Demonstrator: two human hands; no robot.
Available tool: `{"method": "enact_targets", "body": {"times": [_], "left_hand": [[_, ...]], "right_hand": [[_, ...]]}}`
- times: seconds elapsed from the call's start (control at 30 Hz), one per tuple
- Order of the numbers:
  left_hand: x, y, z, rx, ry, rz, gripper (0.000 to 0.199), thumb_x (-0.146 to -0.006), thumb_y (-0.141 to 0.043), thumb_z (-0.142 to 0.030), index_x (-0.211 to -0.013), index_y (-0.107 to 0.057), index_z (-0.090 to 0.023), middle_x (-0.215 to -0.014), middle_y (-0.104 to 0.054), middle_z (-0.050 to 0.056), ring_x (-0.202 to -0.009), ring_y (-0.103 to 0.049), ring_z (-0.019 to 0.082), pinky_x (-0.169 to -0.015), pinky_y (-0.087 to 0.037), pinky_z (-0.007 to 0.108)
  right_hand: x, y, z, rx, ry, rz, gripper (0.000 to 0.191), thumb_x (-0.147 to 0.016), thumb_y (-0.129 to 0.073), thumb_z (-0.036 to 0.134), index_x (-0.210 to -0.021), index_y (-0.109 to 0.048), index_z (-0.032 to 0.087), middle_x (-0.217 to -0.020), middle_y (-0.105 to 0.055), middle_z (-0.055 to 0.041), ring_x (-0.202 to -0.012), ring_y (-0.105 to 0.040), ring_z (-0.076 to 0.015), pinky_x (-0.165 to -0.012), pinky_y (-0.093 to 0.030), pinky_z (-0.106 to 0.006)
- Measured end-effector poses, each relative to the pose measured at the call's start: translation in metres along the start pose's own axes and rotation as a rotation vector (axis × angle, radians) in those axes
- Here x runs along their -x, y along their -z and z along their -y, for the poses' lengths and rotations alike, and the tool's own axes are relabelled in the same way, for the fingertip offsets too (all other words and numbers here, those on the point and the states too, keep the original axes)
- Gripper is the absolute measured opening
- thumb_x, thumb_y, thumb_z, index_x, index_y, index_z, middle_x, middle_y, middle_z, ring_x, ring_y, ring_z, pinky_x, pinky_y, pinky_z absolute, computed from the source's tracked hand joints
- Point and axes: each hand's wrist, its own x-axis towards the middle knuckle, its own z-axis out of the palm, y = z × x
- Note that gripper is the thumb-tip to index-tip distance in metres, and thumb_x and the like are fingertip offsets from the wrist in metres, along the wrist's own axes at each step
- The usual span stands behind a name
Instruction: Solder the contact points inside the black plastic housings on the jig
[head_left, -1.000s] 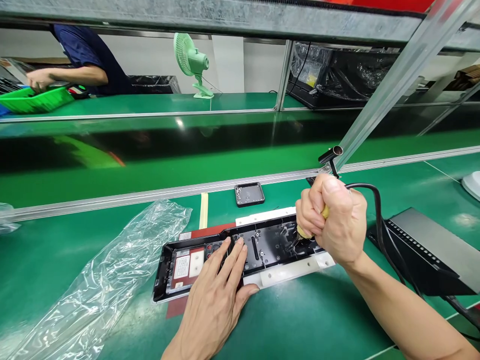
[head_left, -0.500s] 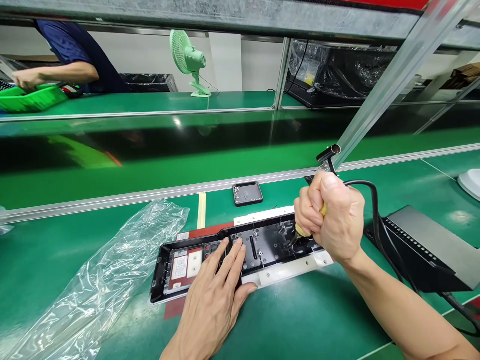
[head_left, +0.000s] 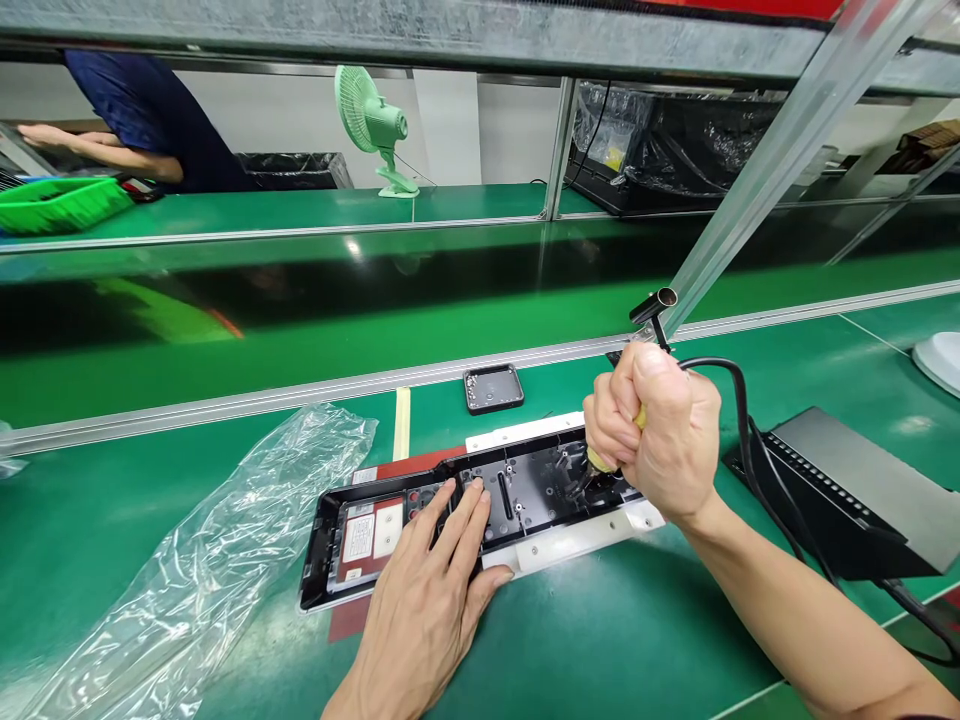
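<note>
A long black plastic housing (head_left: 536, 492) lies open side up in a white fixture (head_left: 570, 540) on the green bench. My left hand (head_left: 431, 585) rests flat across its middle with the fingers spread, pressing on it. My right hand (head_left: 660, 430) is wrapped round the yellow handle of a tool (head_left: 598, 462), probably a screwdriver, whose tip points down into the right part of the housing. The exact contact point of the tip is hidden. Behind the housing sits a small black tray (head_left: 493, 388) holding several tiny screws.
Clear plastic film (head_left: 247, 510) lies at the left. A black-and-grey device (head_left: 847, 500) with cables stands at the right, below a slanted metal post (head_left: 765, 170). Across the belt are a green fan (head_left: 375, 125), a green basket (head_left: 64, 205) and a person's arms (head_left: 112, 150).
My hands and the housing hold nearly the same positions. Across the belt, the other person's hand has lifted away from the green basket.
</note>
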Motion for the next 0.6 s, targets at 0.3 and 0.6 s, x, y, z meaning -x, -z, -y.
{"method": "enact_targets", "body": {"times": [0.3,0.6], "left_hand": [[-0.001,0.0013,0.0005,-0.026,-0.012,0.0,0.056,-0.103,-0.053,-0.041,-0.151,-0.048,-0.013,-0.153,-0.057,0.007,-0.14,-0.05,0.036,-0.104,-0.052,0.051],[-0.0009,0.0016,0.0008,-0.055,-0.009,0.019,0.055,-0.104,-0.049,-0.043,-0.15,-0.049,-0.012,-0.153,-0.057,0.007,-0.14,-0.049,0.036,-0.105,-0.052,0.051]], "right_hand": [[0.0,0.0005,-0.0008,-0.009,0.008,0.002,0.053,-0.096,-0.066,0.047,-0.061,-0.035,0.022,-0.047,-0.03,0.0078,-0.038,-0.026,-0.0058,-0.031,-0.026,-0.019],[-0.0008,0.0007,-0.0008,-0.036,0.009,0.006,0.054,-0.092,-0.07,0.049,-0.061,-0.035,0.022,-0.046,-0.03,0.0084,-0.037,-0.025,-0.005,-0.03,-0.026,-0.018]]}}
